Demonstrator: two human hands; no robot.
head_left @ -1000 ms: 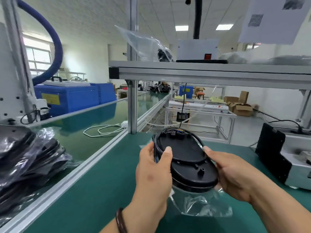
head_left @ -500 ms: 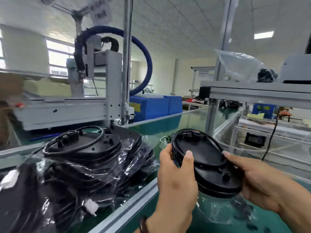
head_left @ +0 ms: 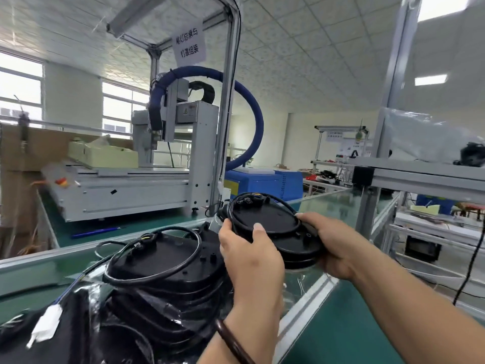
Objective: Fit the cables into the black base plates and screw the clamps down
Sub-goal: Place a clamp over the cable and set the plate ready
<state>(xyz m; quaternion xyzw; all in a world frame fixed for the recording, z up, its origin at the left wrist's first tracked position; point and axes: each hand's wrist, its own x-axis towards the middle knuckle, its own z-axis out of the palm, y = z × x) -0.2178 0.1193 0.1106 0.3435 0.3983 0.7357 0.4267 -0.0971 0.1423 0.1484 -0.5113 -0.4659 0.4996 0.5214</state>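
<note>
The left hand (head_left: 249,258) and right hand (head_left: 333,248) grip a short stack of plates (head_left: 270,219) from either side, with a cable (head_left: 286,204) looped on top. The stack hangs over the bench rail (head_left: 315,295), just right of the bagged pile (head_left: 162,256). How many plates are held is unclear.

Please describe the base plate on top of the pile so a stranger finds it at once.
Below the grey gantry machine, a pile of bagged black plates lies on the green bench. The top base plate alone is unbagged, a black cable looped round its face.
</note>
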